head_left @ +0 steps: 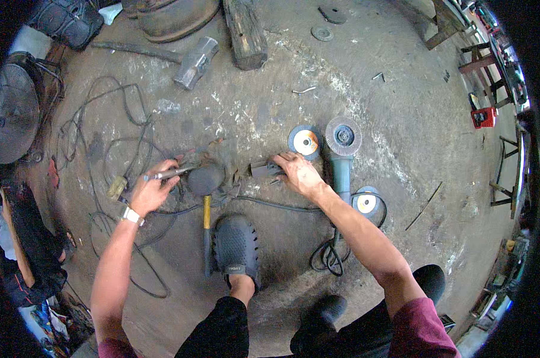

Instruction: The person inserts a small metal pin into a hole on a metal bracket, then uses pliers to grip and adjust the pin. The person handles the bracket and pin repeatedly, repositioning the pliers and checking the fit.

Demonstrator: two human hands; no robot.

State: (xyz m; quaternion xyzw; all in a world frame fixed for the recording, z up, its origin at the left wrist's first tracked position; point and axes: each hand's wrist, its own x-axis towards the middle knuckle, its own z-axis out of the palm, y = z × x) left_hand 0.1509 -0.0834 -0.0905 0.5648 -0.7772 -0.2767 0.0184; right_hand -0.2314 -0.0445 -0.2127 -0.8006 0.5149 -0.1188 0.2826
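My left hand (153, 188), a white watch on its wrist, is closed round a slim grey metal rod (173, 173). The rod points right, toward a round dark-headed tool (206, 179) with a yellow-and-black handle that lies on the floor. Curled fingers of my right hand (300, 173) grip a small dark, block-like metal piece (261, 170); they hide part of it. Just right of that hand lies a teal angle grinder (340, 170), its flap disc (343, 136) facing up. A blue-rimmed grinding disc (296, 135) lies beside the grinder, and a second disc (366, 204) lies nearer my right forearm.
Black cables (144, 122) snake over the floor at left and centre. A sledgehammer (193, 65) and a wooden block (246, 39) lie at the far side. A round fan (13, 113) stands left. My shoe (236, 241) is close to the yellow-handled tool.
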